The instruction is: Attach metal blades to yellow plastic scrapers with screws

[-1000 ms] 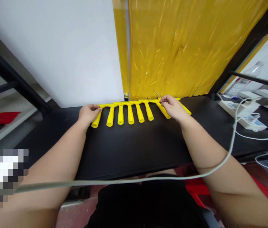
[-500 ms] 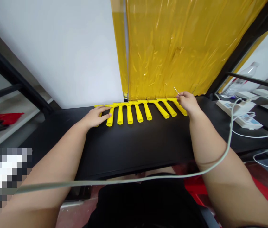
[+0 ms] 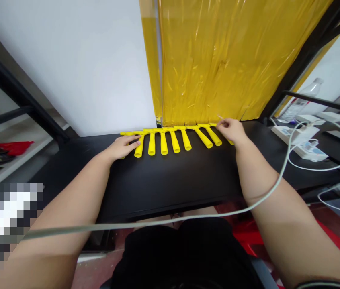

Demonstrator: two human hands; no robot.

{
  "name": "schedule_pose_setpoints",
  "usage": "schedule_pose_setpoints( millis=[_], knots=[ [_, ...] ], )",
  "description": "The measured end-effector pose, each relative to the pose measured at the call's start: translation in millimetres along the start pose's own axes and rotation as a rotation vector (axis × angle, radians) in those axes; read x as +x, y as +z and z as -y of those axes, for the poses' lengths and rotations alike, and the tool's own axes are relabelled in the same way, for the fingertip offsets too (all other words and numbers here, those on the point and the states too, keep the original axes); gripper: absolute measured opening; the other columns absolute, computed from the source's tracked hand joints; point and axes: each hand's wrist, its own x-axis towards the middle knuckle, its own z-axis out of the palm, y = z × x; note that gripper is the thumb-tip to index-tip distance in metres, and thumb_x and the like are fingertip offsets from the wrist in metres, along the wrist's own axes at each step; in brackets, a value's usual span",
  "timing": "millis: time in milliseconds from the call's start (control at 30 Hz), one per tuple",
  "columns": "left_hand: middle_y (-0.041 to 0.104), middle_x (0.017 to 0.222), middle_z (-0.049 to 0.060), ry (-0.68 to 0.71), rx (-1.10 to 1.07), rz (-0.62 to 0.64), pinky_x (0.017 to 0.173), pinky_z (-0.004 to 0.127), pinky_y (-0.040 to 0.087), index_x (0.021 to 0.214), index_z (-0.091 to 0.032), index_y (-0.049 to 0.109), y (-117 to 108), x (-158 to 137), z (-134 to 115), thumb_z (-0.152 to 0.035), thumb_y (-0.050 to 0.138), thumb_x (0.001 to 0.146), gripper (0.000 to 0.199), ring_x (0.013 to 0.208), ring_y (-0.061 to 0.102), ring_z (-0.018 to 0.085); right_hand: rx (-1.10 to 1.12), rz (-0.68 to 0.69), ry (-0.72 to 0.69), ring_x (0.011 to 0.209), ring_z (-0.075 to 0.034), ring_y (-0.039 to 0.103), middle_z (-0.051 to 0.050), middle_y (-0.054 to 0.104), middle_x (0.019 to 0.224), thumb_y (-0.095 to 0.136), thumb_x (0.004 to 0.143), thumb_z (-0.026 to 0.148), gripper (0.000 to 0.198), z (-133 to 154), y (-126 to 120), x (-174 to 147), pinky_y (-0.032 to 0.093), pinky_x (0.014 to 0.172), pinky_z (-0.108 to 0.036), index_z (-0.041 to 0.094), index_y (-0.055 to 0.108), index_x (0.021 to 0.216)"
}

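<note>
Several yellow T-shaped plastic handles (image 3: 164,144) lie side by side, their crosspieces along the back of the black table and their hollow ends towards me. My left hand (image 3: 122,147) rests at the left end of the row, fingers stretched out and thumb apart, touching the handles there. It partly covers the leftmost one. At the right end, my right hand (image 3: 232,131) is closed in a pinch on a thin pale stick (image 3: 219,117). Only the stick's blurred tip shows past the fingers. The handle below this hand is partly hidden.
A white panel (image 3: 91,68) and yellow plastic film (image 3: 206,60) stand behind the row. A pale cable (image 3: 170,220) crosses in front of my forearms. White boxes (image 3: 311,148) and a clear bottle (image 3: 301,102) are at the right. Black frame posts (image 3: 48,122) flank the table (image 3: 170,180).
My right hand has moved slightly left with the stick, which now shows less above the fingers. My left hand stays on the left end of the row. The view has shifted slightly.
</note>
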Motion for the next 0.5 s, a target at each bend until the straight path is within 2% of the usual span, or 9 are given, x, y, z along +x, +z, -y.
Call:
schedule_pose_setpoints(
  millis=[67,133,267,500],
  knots=[
    [0.054,0.164,0.010,0.004,0.003,0.001,0.130,0.043,0.034,0.157,-0.019,0.059,0,0,0,-0.068,0.045,0.093,0.082,0.153,0.050,0.032,-0.019,0.124,-0.102,0.097,-0.026,0.074,-0.007,0.081,0.099,0.072,0.086,0.035,0.022,22,5,-9,0.054,0.088,-0.036,0.022,0.081,0.101],
    [0.056,0.163,0.008,0.007,0.008,-0.001,0.130,0.043,0.035,0.155,-0.021,0.061,0,0,1,-0.069,0.046,0.092,0.081,0.152,0.051,0.032,-0.141,0.210,-0.110,0.105,-0.028,0.074,-0.002,0.082,0.101,0.076,0.083,0.041,0.023,40,11,-16,0.051,0.095,-0.041,0.028,0.082,0.102],
    [0.058,0.161,0.007,0.006,0.019,-0.005,0.129,0.045,0.036,0.154,-0.024,0.063,0,1,2,-0.069,0.047,0.093,0.078,0.152,0.051,0.033,-0.305,0.249,-0.150,0.113,-0.032,0.072,-0.003,0.083,0.108,0.073,0.086,0.043,0.027,55,20,-23,0.046,0.103,-0.047,0.031,0.082,0.108],
    [0.060,0.159,0.004,-0.026,0.039,-0.019,0.126,0.047,0.041,0.153,-0.029,0.064,2,0,0,-0.073,0.047,0.094,0.075,0.148,0.055,0.034,-0.254,0.290,-0.134,0.114,-0.030,0.071,-0.004,0.082,0.112,0.073,0.088,0.040,0.032,59,28,-25,0.050,0.098,-0.042,0.030,0.080,0.118]
  ],
)
